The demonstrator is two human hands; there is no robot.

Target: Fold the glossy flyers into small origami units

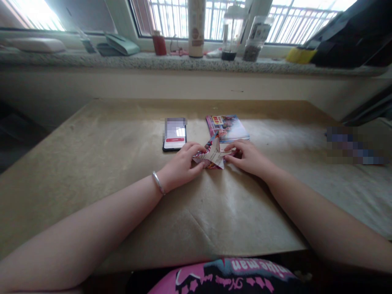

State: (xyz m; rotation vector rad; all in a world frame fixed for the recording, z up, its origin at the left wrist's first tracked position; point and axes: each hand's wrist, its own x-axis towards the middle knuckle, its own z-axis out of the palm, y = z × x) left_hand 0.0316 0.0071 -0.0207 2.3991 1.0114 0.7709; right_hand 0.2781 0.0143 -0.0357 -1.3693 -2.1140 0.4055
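Observation:
A partly folded piece of printed paper lies on the table between my hands, with pointed flaps and a pale inner side. My left hand grips its left edge between thumb and fingers, and a silver bangle circles that wrist. On the opposite side, my right hand pinches the paper's right flap. Just behind the paper rests a stack of colourful printed sheets. A phone with a lit screen lies flat beyond my left hand.
The table has a wrinkled tan cover. A blurred dark strip lies at its right side. Along the stone windowsill stand a red bottle, a tall pale bottle, clear containers and a yellow item.

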